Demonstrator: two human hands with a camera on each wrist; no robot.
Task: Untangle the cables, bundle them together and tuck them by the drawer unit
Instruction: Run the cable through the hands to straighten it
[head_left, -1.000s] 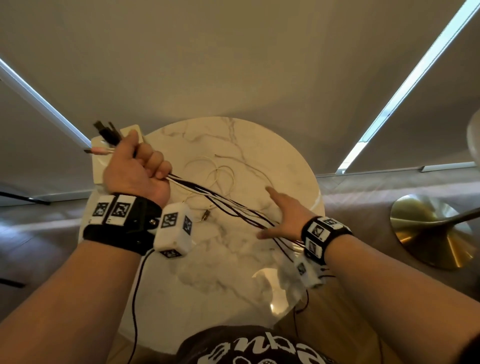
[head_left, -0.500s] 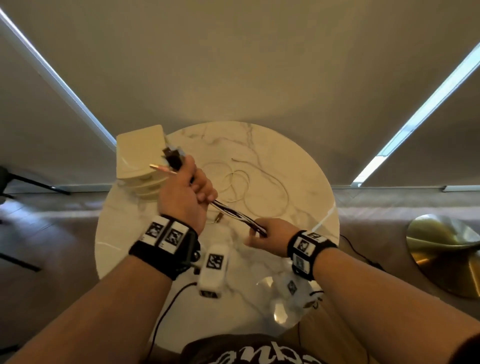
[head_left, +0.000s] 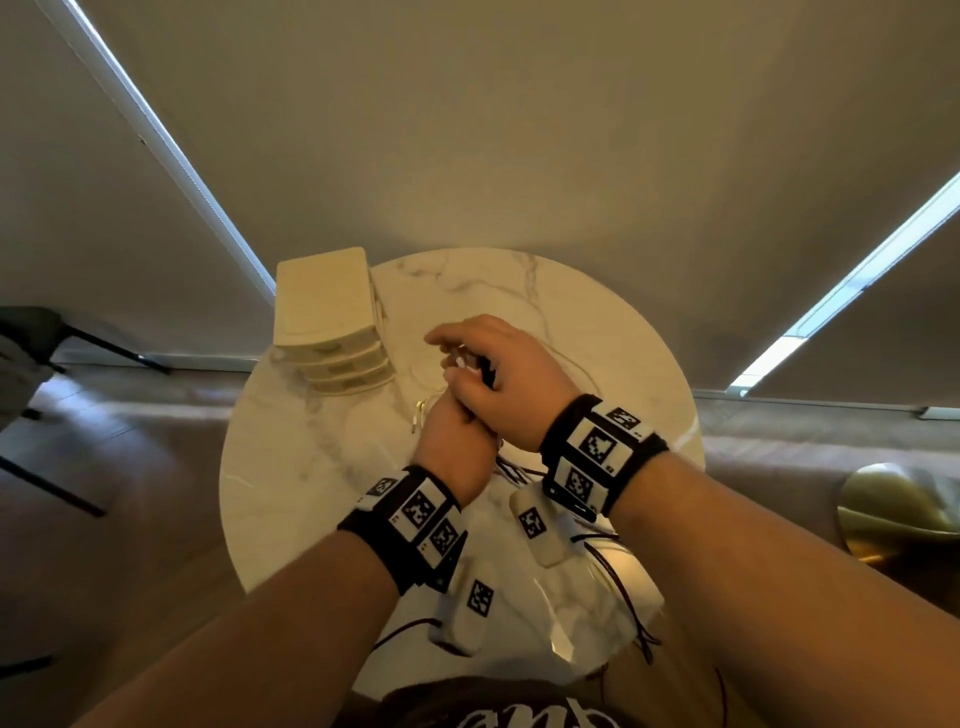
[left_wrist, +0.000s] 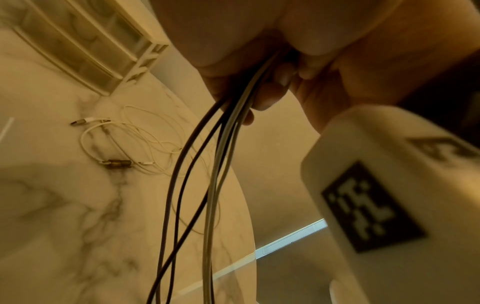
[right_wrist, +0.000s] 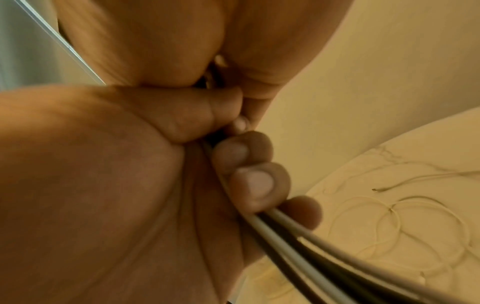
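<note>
Both hands (head_left: 483, 395) clasp cables (left_wrist: 207, 185) hanging lengthwise downward.

Both hands sit bunched together over the middle of the round marble table (head_left: 291, 519), the right hand (head_left: 498, 384) stacked on the left hand (head_left: 454, 447), blocking each other's path. Just to their left stands the drawer unit (head_left: 327, 317), walling off the back-left edge. Between them thin white cables (left_wrist: 124, 131) sprawl in loops on the marble. Dark and grey cables (left_wrist: 197, 185) hang from the left fist across the near side. The table's left half lies open.
</note>
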